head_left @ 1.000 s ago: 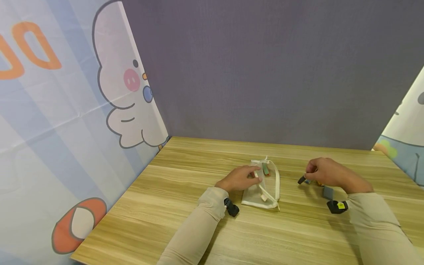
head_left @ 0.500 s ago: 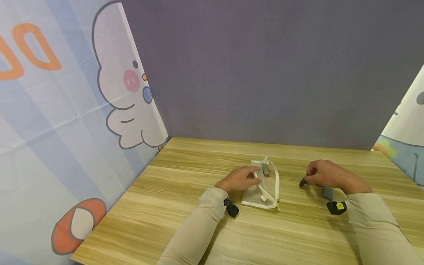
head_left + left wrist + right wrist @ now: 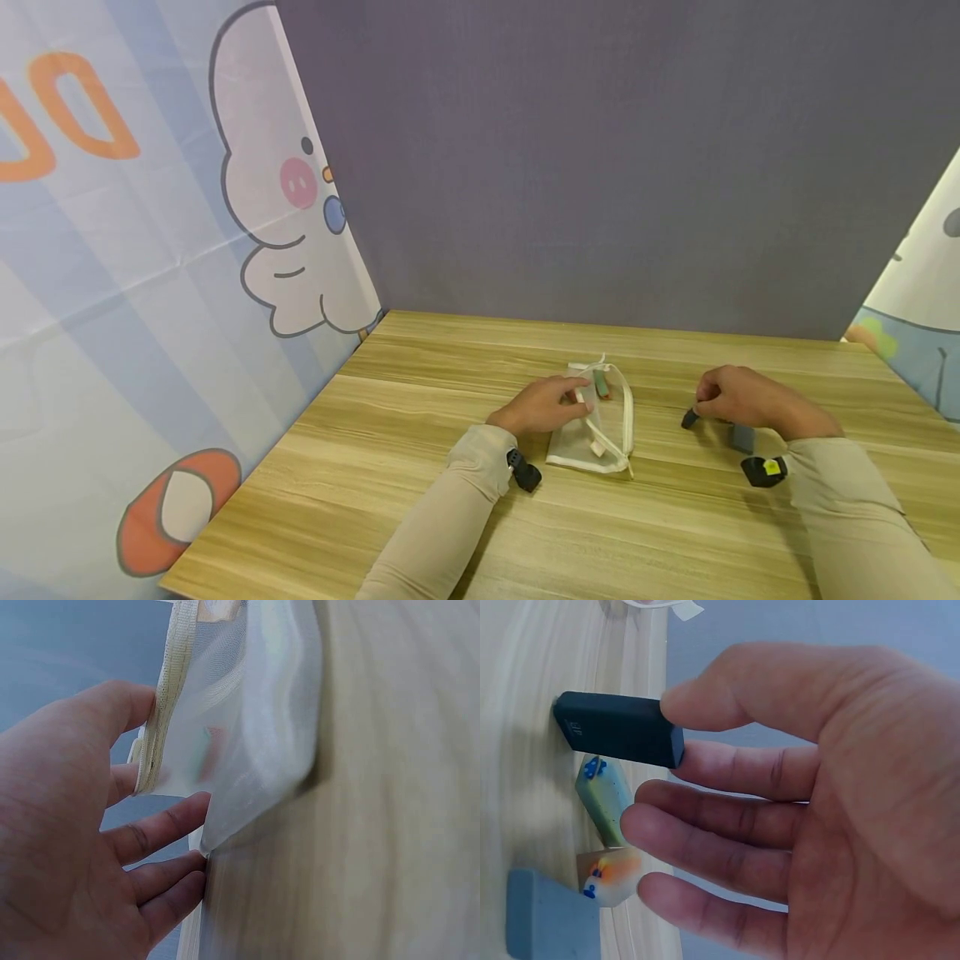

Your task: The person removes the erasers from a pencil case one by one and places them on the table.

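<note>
In the head view my left hand [image 3: 542, 405] holds the open edge of a white mesh zipper pouch [image 3: 573, 447]. Its thumb and index finger pinch the zipper band [image 3: 166, 697] in the left wrist view. Through the mesh show a green-and-red eraser [image 3: 602, 384] and a small pale block [image 3: 597, 448]. To the pouch's right, my right hand [image 3: 742, 396] pinches one end of a black eraser [image 3: 619, 727] between thumb and index finger. The other fingers are loosely extended. The black eraser's far end points down toward the table.
Beside the right hand, on the wooden table [image 3: 420, 433], lie a grey block [image 3: 742, 437], a green-yellow eraser [image 3: 604, 799] and an orange-white one [image 3: 613, 876]. A dark grey panel [image 3: 600, 167] stands behind the table, with a printed cloth [image 3: 150, 275] along the left.
My right hand has shifted slightly down and right, and the black eraser has tipped steeper. The small coloured erasers are now hidden behind that hand in the head view. The left hand and pouch stay put.
</note>
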### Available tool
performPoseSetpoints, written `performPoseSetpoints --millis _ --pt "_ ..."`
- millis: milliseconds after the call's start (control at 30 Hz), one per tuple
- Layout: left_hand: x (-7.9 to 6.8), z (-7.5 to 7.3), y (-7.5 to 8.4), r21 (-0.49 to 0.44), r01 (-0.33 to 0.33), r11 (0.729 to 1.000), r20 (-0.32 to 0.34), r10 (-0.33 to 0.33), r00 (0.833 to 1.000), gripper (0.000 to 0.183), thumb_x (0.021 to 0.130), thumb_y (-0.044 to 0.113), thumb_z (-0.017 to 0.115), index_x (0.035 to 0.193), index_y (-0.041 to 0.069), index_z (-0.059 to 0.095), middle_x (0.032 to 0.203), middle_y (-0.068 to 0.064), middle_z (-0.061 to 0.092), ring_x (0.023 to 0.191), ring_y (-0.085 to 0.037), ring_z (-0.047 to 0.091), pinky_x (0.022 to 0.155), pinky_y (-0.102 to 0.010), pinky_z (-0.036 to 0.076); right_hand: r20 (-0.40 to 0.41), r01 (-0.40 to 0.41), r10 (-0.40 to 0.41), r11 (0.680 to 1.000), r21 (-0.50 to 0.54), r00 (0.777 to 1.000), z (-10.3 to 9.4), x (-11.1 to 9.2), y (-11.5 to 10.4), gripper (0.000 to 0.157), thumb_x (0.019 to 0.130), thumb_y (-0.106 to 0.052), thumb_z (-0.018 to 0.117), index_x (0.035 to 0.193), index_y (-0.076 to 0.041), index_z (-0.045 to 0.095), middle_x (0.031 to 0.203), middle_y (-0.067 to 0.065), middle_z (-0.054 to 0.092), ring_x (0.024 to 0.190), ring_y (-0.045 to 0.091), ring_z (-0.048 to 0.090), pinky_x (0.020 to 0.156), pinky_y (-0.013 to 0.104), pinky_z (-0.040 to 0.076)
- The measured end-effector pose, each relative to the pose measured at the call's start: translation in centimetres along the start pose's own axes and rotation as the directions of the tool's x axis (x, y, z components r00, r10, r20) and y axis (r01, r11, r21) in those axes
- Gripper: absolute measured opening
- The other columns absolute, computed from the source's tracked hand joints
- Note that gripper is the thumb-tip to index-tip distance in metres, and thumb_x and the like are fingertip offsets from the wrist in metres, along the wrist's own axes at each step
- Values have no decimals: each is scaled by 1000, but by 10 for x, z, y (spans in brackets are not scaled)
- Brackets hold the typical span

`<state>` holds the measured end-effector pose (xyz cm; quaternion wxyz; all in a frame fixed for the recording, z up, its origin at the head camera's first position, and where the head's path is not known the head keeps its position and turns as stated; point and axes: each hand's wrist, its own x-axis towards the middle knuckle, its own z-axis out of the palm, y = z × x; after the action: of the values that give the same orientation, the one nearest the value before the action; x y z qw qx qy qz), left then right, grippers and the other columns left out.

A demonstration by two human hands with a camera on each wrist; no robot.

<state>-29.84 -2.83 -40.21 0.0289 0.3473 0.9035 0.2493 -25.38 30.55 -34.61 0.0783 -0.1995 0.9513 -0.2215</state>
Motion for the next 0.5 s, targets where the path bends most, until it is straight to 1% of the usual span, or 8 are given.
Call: performPoseSetpoints --millis 133,300,500 --pt "0 0 0 1 6 1000 -1 -6 1000 53 101 47 56 149 23 52 105 11 63 91 -2 57 79 -22 47 11 -7 6 1000 10 1000 -1 -1 1 15 91 -18 69 94 -3 68 82 -1 61 68 16 50 60 32 42" --pt "0 0 0 -3 9 1000 -1 -9 1000 53 101 47 57 149 23 52 105 11 63 91 -3 57 80 -22 47 40 -29 28 999 20 999 -4 -4 3 12 92 -16 69 91 -4 67 80 -1 59 66 16 48 59 32 39" --pt "-1 -1 1 -2 10 1000 -1 -10 1000 53 101 47 56 148 23 52 106 10 63 92 -3 57 80 -23 47 61 -54 52 998 25 997 -6 -7 7 10 91 -15 69 90 -5 66 81 0 59 68 18 48 61 34 40"
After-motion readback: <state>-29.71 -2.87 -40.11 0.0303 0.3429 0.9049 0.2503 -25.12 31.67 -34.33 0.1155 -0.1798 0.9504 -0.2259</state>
